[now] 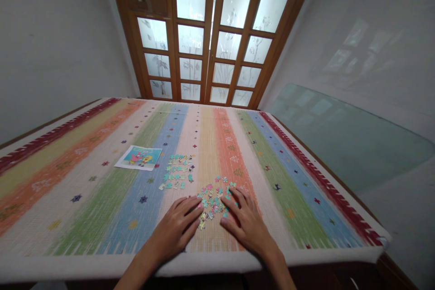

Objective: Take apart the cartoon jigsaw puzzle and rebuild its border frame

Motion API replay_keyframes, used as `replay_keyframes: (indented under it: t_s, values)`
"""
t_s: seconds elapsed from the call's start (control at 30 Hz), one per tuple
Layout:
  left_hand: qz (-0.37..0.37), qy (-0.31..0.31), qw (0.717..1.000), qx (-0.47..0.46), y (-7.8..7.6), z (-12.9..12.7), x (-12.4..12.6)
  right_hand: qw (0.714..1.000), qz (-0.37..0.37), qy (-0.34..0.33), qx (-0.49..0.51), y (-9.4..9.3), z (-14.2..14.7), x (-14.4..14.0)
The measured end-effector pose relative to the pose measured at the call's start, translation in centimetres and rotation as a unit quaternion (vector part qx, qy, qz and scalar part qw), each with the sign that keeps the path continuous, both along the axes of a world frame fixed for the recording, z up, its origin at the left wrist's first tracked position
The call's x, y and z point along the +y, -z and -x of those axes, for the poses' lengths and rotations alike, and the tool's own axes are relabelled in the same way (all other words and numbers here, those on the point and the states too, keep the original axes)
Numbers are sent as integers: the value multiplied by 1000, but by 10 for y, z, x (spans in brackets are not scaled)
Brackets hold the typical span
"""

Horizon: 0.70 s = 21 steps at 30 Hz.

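A loose pile of small jigsaw puzzle pieces [213, 205], mostly teal with some pink and yellow, lies between my two hands. My left hand [180, 224] rests on the cloth at the pile's left edge, its fingers stretched out and touching the nearest pieces. On the other side, my right hand [247, 222] has its fingers spread, with the fingertips over the pile's right edge. Neither hand grips a piece. Beyond my left hand, several puzzle pieces [177, 173] are laid out in rough rows. Left of those rows lies a printed picture [139, 158] of cartoon characters.
A striped, patterned cloth [282, 181] covers the wide table, whose padded front edge [217, 263] runs close to my forearms. A pale glass panel [346, 140] leans by the right wall. Wooden doors [207, 54] with frosted panes stand beyond the far edge.
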<state>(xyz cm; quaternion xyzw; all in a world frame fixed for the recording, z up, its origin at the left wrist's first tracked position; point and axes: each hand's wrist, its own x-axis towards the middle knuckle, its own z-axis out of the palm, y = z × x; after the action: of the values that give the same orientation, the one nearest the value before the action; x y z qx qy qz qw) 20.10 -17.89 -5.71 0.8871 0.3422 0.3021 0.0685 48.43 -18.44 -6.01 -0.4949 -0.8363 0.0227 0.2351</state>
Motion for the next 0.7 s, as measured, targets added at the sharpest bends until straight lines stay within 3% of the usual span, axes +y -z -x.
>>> replay_keyframes:
  t_s: [0.7]
  values:
    - [9,-14,1000,24,1,1,-1,995,1,36,97,4,0,1]
